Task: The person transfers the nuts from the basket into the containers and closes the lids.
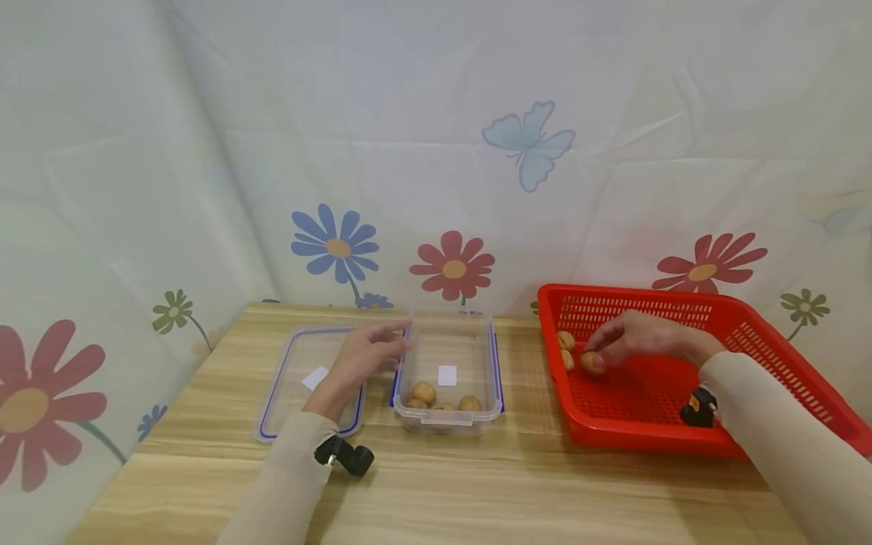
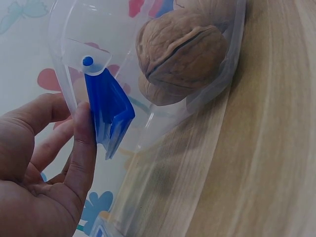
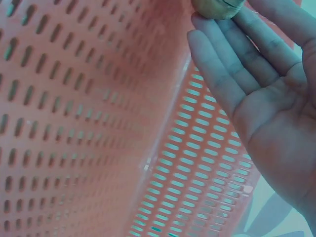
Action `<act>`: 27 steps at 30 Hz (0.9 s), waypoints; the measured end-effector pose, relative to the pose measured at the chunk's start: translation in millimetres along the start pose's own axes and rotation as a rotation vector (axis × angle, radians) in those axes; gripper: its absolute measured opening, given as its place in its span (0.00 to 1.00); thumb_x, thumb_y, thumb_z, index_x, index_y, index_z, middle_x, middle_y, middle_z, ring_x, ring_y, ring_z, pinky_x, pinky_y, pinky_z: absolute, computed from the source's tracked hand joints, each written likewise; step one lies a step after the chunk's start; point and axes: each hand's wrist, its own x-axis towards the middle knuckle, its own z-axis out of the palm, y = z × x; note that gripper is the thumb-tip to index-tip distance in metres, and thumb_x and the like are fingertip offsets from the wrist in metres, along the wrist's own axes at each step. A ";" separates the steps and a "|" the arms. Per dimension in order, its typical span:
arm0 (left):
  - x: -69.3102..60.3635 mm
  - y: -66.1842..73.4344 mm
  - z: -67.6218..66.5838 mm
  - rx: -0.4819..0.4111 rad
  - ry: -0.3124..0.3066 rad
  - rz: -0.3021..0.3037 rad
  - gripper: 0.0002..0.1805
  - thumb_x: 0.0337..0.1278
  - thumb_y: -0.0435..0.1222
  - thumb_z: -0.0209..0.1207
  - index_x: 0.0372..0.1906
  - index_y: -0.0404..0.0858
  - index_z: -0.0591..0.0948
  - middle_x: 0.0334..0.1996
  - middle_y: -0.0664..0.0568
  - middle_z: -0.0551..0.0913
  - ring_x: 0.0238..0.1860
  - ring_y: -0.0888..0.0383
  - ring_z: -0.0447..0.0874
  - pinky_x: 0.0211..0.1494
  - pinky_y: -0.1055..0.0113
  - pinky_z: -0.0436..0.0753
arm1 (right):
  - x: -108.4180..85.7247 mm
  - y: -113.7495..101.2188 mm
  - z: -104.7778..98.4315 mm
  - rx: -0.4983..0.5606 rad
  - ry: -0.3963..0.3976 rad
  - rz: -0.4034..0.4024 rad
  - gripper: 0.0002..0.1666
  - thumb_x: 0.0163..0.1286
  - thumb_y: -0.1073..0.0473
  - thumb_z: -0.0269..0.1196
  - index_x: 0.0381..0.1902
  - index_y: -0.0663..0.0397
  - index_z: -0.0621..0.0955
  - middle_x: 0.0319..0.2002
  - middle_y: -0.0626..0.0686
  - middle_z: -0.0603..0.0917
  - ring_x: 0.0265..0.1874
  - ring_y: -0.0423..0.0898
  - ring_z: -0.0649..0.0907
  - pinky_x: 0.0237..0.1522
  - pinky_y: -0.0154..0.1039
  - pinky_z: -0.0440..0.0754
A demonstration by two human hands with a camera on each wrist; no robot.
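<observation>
My right hand (image 1: 633, 335) reaches into the red plastic basket (image 1: 647, 428) and holds a walnut (image 1: 593, 363) at its fingertips. The right wrist view shows part of that walnut (image 3: 217, 7) between the thumb and fingers of the hand (image 3: 276, 94). At the left side of a clear lidless container (image 1: 446, 344), my left hand (image 1: 364, 356) touches the wall with extended fingers. A blue latch (image 2: 108, 111) hangs beside the fingertips of that hand (image 2: 49, 163). Several walnuts (image 1: 424, 392) lie at the container's near end.
Left of the container, a clear lid with a blue seal (image 1: 279, 393) lies on the wooden table (image 1: 436, 484), partly behind the left forearm. More walnuts (image 1: 566, 341) sit by the basket's left wall. A flowered curtain (image 1: 381, 151) hangs behind the table.
</observation>
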 end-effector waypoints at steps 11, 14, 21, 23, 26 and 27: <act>0.1 0.6 0.0 -0.001 -0.006 0.001 0.27 0.68 0.37 0.68 0.70 0.42 0.82 0.56 0.41 0.86 0.48 0.48 0.88 0.53 0.59 0.89 | -17.9 -28.1 -15.9 0.045 0.165 0.020 0.36 0.68 0.42 0.74 0.69 0.49 0.83 0.63 0.55 0.83 0.62 0.57 0.76 0.59 0.59 0.84; 0.2 0.4 -0.2 0.001 -0.011 0.001 0.27 0.68 0.37 0.68 0.70 0.43 0.82 0.56 0.42 0.86 0.49 0.48 0.88 0.53 0.59 0.89 | -21.5 -37.8 -18.4 0.039 0.199 0.010 0.36 0.69 0.40 0.73 0.70 0.48 0.82 0.63 0.54 0.83 0.62 0.57 0.77 0.59 0.60 0.84; 1.4 -3.0 -1.0 -0.010 -0.009 0.023 0.26 0.69 0.36 0.68 0.70 0.41 0.82 0.55 0.40 0.86 0.48 0.48 0.88 0.53 0.58 0.89 | -25.1 -59.8 -17.8 0.028 0.266 -0.047 0.35 0.68 0.41 0.74 0.68 0.48 0.83 0.62 0.54 0.85 0.60 0.56 0.80 0.58 0.57 0.86; 1.8 -3.8 -0.9 -0.010 -0.011 0.024 0.26 0.69 0.36 0.68 0.70 0.41 0.82 0.56 0.40 0.86 0.48 0.48 0.88 0.53 0.59 0.89 | -27.2 -66.3 -17.0 0.055 0.279 -0.053 0.35 0.68 0.42 0.75 0.68 0.48 0.83 0.62 0.55 0.85 0.58 0.56 0.82 0.55 0.54 0.88; 2.0 -4.0 -0.5 -0.007 -0.011 0.022 0.26 0.68 0.36 0.68 0.70 0.42 0.82 0.55 0.41 0.86 0.49 0.48 0.88 0.53 0.59 0.89 | -31.2 -78.4 -15.3 0.089 0.291 -0.055 0.36 0.67 0.42 0.75 0.69 0.48 0.82 0.61 0.55 0.85 0.55 0.56 0.84 0.50 0.48 0.90; 2.3 -4.2 -0.6 -0.006 -0.010 0.021 0.26 0.68 0.36 0.68 0.70 0.42 0.82 0.55 0.41 0.86 0.49 0.48 0.88 0.53 0.59 0.89 | -32.5 -83.2 -14.7 0.099 0.293 -0.055 0.36 0.68 0.42 0.75 0.69 0.48 0.82 0.61 0.55 0.86 0.54 0.57 0.85 0.48 0.47 0.90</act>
